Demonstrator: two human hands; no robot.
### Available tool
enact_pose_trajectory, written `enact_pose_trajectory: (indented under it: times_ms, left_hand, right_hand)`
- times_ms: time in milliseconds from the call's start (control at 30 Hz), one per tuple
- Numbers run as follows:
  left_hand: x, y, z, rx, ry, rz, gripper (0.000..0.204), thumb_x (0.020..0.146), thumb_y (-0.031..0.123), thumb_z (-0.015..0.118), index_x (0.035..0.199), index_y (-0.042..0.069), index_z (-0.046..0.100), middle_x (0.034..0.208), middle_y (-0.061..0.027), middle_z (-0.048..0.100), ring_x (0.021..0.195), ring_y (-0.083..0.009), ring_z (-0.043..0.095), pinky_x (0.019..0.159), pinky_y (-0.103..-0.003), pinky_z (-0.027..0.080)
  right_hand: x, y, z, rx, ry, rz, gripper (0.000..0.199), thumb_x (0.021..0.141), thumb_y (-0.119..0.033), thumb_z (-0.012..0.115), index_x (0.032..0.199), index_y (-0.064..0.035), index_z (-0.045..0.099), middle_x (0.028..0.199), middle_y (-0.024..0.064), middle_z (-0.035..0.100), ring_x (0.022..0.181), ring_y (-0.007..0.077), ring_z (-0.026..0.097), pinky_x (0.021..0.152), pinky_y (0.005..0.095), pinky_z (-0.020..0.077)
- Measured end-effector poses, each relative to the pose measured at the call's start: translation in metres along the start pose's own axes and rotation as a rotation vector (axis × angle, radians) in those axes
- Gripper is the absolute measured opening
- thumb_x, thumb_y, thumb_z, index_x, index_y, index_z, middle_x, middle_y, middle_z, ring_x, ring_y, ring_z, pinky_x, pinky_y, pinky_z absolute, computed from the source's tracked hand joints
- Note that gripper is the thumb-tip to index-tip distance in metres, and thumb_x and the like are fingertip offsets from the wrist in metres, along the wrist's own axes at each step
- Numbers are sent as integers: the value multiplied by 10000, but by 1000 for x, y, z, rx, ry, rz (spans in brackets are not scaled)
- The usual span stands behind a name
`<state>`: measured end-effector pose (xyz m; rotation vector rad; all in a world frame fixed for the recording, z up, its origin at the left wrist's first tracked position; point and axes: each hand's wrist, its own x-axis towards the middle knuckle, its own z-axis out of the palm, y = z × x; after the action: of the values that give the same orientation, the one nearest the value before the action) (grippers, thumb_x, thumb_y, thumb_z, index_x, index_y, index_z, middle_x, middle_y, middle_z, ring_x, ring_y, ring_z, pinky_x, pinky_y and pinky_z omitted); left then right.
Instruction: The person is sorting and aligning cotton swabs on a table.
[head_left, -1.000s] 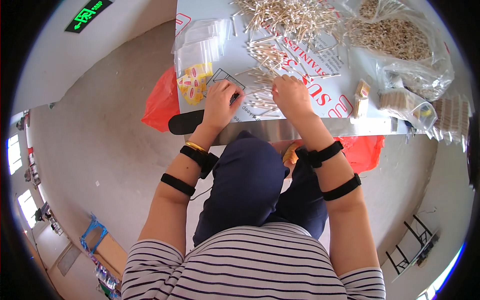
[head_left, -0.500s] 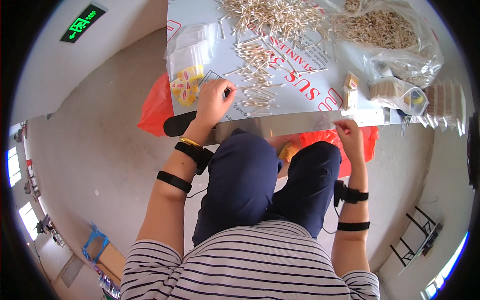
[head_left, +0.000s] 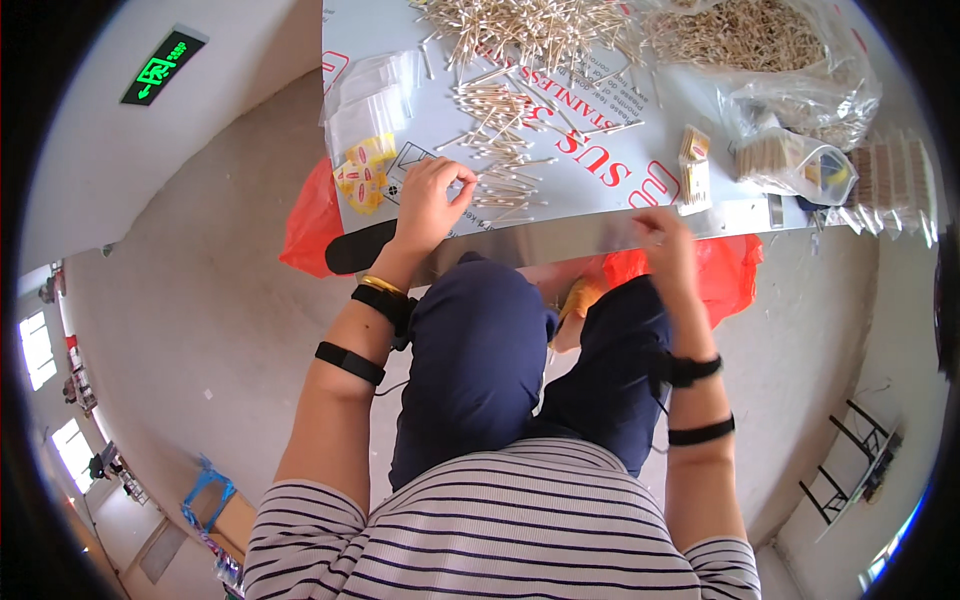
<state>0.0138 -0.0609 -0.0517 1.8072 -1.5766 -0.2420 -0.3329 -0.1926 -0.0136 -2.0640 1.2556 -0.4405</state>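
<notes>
My left hand (head_left: 432,205) rests at the table's near edge, thumb and forefinger closed in a pinch beside the near end of a strip of loose wooden-stick cotton swabs (head_left: 500,125). What sits between those fingertips, if anything, is too small to make out. My right hand (head_left: 665,245) hangs over the near edge farther right, its fingers smeared by motion, so any item in it cannot be told. Just beyond it stands a small clear pack of swabs (head_left: 695,165). Left of my left hand lie clear plastic bags (head_left: 370,105) and yellow printed labels (head_left: 362,178).
A big heap of swabs (head_left: 530,35) covers the far middle of the film-covered steel table (head_left: 590,200). At the right are a large clear bag of swabs (head_left: 750,50), a smaller open bag (head_left: 790,165) and stacked packs (head_left: 895,180). Red plastic bags (head_left: 735,275) hang below the edge.
My right hand has moved left and up toward the table edge; the thin stick at its fingertips no longer shows clearly. My left hand stays almost where it was, still pinched.
</notes>
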Motion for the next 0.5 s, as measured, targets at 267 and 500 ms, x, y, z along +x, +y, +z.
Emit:
enact_pose_trajectory:
  times_ms: [267,500]
  left_hand:
    - [-9,-6,-6,15,-12,-99,94,820,83,764,880,113,698,893,-19,663,899,-279,625,839,-410,463]
    - [-17,-13,-15,2,8,-105,82,819,93,763,877,112,707,896,-21,660,912,-278,625,832,-406,462]
  right_hand:
    - [73,-71,108,-358,-117,-305,96,912,-157,642,861,-95,696,907,99,725,906,292,709,808,429,576]
    - [88,-94,111,-724,-206,-355,99,878,-103,657,914,-81,747,967,100,744,954,261,734,809,398,595]
